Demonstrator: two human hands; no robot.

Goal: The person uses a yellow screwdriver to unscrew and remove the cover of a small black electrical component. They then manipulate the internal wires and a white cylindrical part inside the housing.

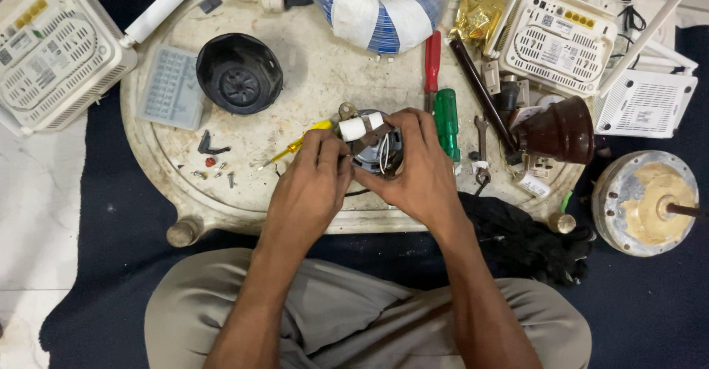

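Note:
A small round motor with loose wires and a white cylindrical capacitor on top sits near the front of a worn round cream tray-table. My left hand grips the motor's left side, fingers curled at the wires. From the right, my right hand wraps around the motor, fingertips on its top by the capacitor. A yellow-handled screwdriver lies just left of my left hand.
A black cup-shaped cover, a clear plastic box and small screws lie to the left. Red and green screwdrivers, a brown housing, white routers and a fan motor surround the table.

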